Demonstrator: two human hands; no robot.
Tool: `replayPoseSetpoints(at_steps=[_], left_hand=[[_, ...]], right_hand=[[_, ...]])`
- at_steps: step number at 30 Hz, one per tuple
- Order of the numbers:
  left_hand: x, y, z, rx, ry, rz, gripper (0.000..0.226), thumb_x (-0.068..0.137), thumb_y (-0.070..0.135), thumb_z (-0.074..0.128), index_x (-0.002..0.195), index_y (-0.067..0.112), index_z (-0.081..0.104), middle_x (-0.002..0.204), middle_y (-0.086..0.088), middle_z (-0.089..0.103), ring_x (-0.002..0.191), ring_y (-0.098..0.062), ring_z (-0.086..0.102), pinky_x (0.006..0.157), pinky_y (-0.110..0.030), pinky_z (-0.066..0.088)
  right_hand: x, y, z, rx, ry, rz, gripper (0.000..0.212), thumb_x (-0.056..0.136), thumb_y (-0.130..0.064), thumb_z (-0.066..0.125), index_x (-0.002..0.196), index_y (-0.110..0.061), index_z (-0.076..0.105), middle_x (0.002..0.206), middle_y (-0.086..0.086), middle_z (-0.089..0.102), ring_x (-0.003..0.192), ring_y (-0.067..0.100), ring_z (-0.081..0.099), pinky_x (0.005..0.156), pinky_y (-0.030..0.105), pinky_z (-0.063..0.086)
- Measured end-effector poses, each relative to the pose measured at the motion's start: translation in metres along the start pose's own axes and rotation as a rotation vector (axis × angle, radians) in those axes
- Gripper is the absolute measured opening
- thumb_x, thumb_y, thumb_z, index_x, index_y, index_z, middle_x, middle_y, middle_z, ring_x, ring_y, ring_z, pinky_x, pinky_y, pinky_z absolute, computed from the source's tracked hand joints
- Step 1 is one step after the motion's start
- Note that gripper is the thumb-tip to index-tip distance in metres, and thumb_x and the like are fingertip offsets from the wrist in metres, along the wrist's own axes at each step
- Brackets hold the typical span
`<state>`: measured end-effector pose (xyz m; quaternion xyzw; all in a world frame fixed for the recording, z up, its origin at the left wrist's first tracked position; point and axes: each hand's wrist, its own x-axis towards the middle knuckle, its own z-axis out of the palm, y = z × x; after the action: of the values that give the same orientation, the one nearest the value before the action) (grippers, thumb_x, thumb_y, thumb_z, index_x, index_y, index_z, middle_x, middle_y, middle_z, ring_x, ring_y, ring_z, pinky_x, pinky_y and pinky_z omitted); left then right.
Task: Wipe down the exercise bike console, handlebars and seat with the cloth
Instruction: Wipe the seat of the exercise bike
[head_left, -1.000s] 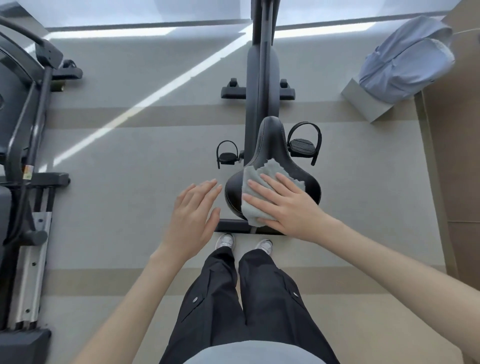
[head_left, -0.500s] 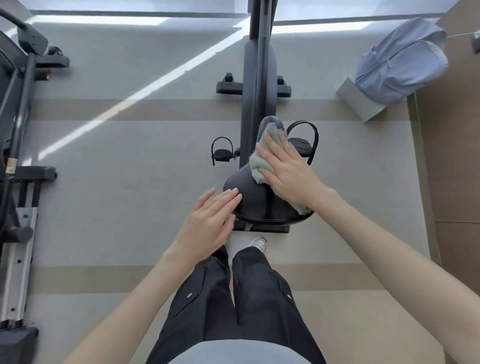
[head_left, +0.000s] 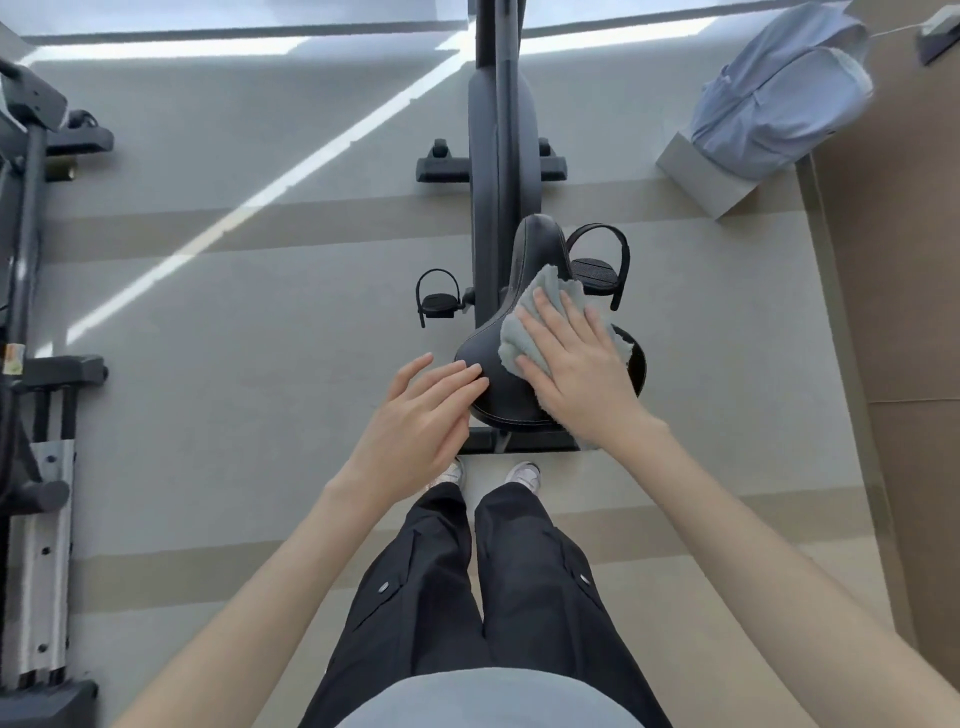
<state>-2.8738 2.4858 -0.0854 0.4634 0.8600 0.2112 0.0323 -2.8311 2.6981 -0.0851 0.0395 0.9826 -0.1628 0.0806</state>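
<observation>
Seat (head_left: 498, 397) is being wiped: the cloth (head_left: 514, 338) is pressed flat beneath the straight-fingered right hand (head_left: 576, 369), while the empty, relaxed left hand (head_left: 415, 421) is laid against its left edge. Even, overlapping strokes are advised.

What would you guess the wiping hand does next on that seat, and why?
Probably slide the cloth leftward: the right hand presses it flat on the right middle of the seat, while the wide rear-left part beside the left hand lies uncovered.
</observation>
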Motion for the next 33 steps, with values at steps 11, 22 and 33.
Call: replayPoseSetpoints(at_steps=[11,22,33], left_hand=[[0.033,0.010,-0.007,0.065,-0.123,0.113,0.038,0.095,0.020,0.047,0.128,0.005,0.058,0.138,-0.010,0.053,0.126,-0.025,0.050,0.109,-0.045,0.033],[0.059,0.028,-0.005,0.137,-0.182,0.042,0.045,0.099,0.027,0.037,0.134,0.003,0.050,0.140,-0.010,0.051,0.129,-0.024,0.047,0.114,-0.040,0.024],[0.091,0.017,-0.001,0.199,-0.282,0.154,0.046,0.100,0.030,0.033,0.136,0.006,0.049,0.142,-0.006,0.049,0.133,-0.020,0.042,0.116,-0.040,0.017]], right_hand=[[-0.028,0.019,-0.001,0.156,0.065,0.215,0.048,0.100,-0.032,0.037,0.146,-0.021,0.028,0.155,0.002,0.021,0.142,0.022,0.019,0.117,0.040,0.009],[0.052,0.048,-0.016,0.510,-0.148,0.289,0.065,0.097,-0.049,0.029,0.149,-0.021,0.001,0.149,0.016,0.029,0.132,0.037,0.033,0.108,0.048,0.027],[-0.062,0.046,0.026,0.735,0.308,0.249,0.049,0.098,-0.022,0.044,0.144,-0.011,0.030,0.154,0.009,0.019,0.143,0.020,0.014,0.117,0.028,0.009]])
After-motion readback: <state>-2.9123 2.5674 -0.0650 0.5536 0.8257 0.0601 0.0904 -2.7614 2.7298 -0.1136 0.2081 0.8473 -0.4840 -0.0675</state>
